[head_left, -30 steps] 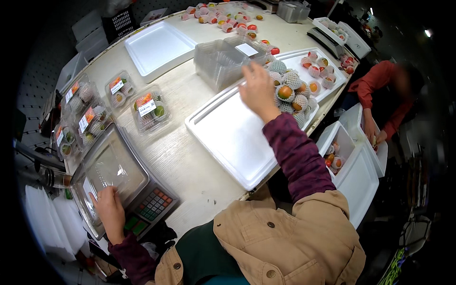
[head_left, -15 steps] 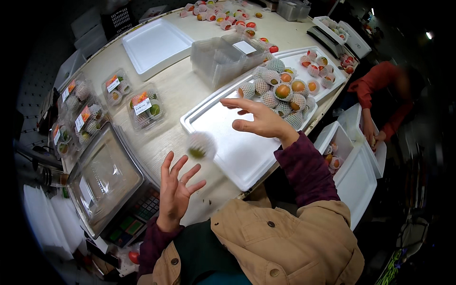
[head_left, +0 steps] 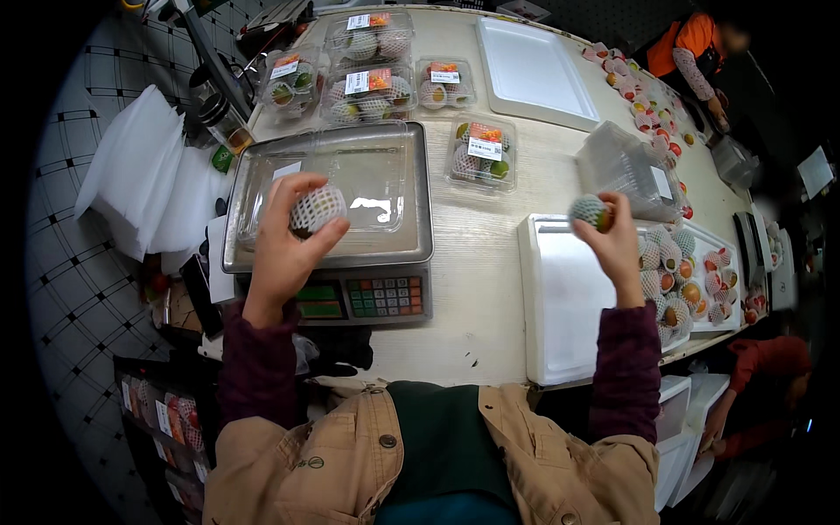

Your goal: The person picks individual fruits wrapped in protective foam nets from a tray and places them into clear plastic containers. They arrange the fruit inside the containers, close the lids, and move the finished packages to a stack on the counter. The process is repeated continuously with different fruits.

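Observation:
My left hand (head_left: 284, 241) is closed around a round fruit in a white foam net (head_left: 318, 210), held above the scale's metal pan (head_left: 418, 210). On that pan lies a clear plastic clamshell box (head_left: 372, 175), with no fruit visible in it. My right hand (head_left: 617, 241) grips another round fruit in a pale green foam net (head_left: 588, 212), its reddish-green skin partly showing. It is over the far part of a white foam tray (head_left: 564, 324). Several netted fruits (head_left: 674, 280) are heaped to the right of that hand.
Filled, labelled clamshell boxes (head_left: 481, 153) stand behind the scale. A stack of clear boxes (head_left: 623, 175) and a white foam lid (head_left: 534, 70) are farther back. Two other people, one in an orange vest (head_left: 669, 52), one in a red sleeve (head_left: 766, 359), are at the right.
The view has swung left toward the scale. A netted fruit was blurred in the air between my open hands; now each hand holds one, the left hand above the scale.

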A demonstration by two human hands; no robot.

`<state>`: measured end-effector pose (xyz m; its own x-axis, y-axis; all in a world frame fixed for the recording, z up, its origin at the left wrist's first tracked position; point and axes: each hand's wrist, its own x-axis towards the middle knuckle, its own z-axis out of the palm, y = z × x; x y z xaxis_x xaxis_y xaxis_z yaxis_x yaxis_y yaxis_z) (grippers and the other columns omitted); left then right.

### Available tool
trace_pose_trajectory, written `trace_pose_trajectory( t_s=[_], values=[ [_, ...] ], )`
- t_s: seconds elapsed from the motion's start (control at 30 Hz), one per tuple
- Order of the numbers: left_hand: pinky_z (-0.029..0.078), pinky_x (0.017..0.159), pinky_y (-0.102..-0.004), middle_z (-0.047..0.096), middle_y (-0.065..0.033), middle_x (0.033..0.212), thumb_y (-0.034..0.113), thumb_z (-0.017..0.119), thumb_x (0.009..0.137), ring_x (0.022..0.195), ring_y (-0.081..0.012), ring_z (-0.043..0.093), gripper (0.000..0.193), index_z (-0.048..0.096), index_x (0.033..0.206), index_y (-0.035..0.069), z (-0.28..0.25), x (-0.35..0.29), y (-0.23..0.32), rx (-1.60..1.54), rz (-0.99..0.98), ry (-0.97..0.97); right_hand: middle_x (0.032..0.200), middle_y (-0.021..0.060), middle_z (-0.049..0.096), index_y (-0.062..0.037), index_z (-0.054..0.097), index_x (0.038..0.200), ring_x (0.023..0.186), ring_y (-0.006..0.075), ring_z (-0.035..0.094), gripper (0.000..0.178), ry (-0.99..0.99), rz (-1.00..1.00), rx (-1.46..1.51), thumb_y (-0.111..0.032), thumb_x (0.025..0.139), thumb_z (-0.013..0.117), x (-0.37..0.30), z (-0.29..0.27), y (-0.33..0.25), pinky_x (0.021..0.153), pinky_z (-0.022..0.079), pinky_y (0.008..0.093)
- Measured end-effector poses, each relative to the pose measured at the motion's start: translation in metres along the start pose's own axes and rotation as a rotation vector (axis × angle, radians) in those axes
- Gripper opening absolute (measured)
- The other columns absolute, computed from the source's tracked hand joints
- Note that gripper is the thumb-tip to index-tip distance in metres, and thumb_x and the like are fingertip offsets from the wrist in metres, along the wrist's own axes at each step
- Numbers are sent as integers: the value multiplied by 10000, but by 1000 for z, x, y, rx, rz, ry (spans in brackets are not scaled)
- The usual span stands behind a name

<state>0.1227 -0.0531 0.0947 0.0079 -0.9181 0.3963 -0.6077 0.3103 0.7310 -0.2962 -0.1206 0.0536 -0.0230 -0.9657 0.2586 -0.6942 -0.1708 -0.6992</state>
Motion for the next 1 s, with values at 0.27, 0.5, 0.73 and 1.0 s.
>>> trace_pose_trajectory(
  t_s=[0.27, 0.5, 0.73, 1.0],
  values=[
    [338, 1030, -433, 399, -174, 1375, 29, 655, 705, 1238, -358, 416, 660, 428, 1322, 90, 31, 83, -66, 578, 260, -136, 1103, 135, 575, -34, 538, 1063, 1117, 296, 519, 565, 3, -475, -197, -361, 666, 770, 55, 198, -180, 811, 457, 395],
    [269, 1078, -461, 297, -168, 1472, 23, 640, 737, 1316, -344, 345, 765, 313, 1425, 92, 38, 82, -64, 571, 280, -255, 1281, 199, 481, -64, 553, 1142, 1208, 358, 445, 510, 75, -571, -84, -320, 733, 719, 48, 161, -110, 912, 411, 455],
    [423, 923, -328, 546, -142, 1196, 2, 567, 809, 1062, -232, 563, 433, 519, 1239, 9, 41, 9, 22, -265, 101, -109, 1358, 157, 412, -98, 497, 1256, 1218, 355, 411, 601, 177, -25, -1050, -196, 710, 730, 6, 4, 86, 929, 374, 471],
    [507, 771, -282, 562, -113, 1139, -39, 578, 807, 983, -188, 599, 391, 548, 1195, 7, 143, -37, 65, -569, 137, -707, 989, 104, 547, -87, 582, 953, 952, 311, 510, 260, 160, -40, -1020, -54, 698, 626, -27, -23, 135, 816, 416, 440]
  ],
)
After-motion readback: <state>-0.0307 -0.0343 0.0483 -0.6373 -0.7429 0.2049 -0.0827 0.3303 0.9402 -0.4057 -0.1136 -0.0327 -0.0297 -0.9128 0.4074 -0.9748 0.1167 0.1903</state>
